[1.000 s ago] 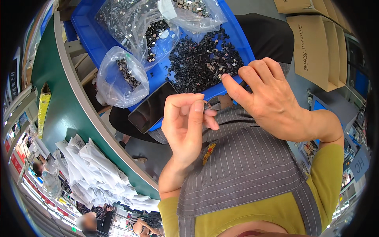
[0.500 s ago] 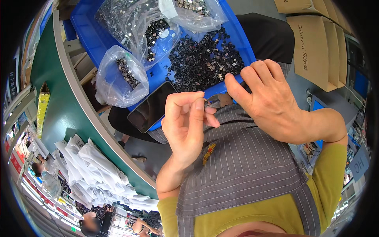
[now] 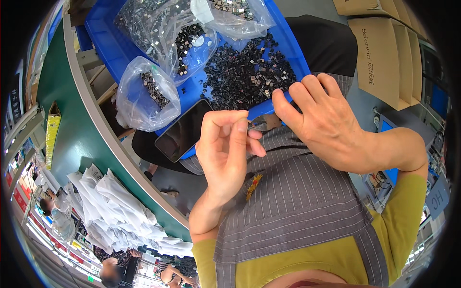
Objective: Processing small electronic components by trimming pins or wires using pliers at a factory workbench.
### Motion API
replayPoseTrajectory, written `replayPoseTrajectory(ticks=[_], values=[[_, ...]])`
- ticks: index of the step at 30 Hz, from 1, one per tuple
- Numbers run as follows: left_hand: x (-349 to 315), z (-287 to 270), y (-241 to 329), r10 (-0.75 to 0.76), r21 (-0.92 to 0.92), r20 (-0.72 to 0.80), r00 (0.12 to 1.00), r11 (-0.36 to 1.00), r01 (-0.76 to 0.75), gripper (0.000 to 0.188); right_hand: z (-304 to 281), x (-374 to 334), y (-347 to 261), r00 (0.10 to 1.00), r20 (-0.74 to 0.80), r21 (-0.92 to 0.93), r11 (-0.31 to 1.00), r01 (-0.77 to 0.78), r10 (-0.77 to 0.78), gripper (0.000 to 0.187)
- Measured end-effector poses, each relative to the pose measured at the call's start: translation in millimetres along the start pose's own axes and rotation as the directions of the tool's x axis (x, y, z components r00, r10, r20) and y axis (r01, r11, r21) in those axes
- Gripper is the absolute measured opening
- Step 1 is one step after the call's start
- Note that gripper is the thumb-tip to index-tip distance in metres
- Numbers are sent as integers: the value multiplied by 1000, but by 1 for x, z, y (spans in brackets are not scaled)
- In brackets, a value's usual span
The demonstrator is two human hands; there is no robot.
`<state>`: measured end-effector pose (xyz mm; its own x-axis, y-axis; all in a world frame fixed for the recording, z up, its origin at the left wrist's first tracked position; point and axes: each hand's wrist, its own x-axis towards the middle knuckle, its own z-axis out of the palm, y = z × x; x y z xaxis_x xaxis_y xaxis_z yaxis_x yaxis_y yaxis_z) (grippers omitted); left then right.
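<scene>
Left hand (image 3: pixel 223 156) is pinching a small dark piece (image 3: pixel 250 126), fingertips mostly hiding it. Right hand (image 3: pixel 326 126) is holding its fingers bent; can't tell if they're grasping anything. Black parts (image 3: pixel 240 79) are lying in the blue tray (image 3: pixel 299 60), far end running out of view. Carton (image 3: pixel 382 57) is showing dark print. A gap is separating the hands.

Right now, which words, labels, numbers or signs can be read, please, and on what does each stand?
Cardboard box, upper right: a line of dark lettering, readable but not copied here.
Blue-grey sign, right edge: dark letters, likewise not copied.
Upper box, top edge: a fragment, too small to read.
Panel, left edge: characters, too blurred.
Small green sign, lower left: too small.
</scene>
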<state>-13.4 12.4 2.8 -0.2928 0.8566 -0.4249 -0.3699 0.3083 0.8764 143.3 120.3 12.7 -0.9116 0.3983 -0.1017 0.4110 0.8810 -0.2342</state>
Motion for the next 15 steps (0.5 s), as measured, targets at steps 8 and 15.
replayPoseTrajectory(ticks=[8,15], values=[[-4,2,0,-23,39,-34,999,999,24,11,3,-2,-4,1000,4,-4,1000,-3,3,29],[1,-4,-3,4,-41,31,1000,999,-2,10,7,-2,4,996,-86,29,999,24,-21,27]])
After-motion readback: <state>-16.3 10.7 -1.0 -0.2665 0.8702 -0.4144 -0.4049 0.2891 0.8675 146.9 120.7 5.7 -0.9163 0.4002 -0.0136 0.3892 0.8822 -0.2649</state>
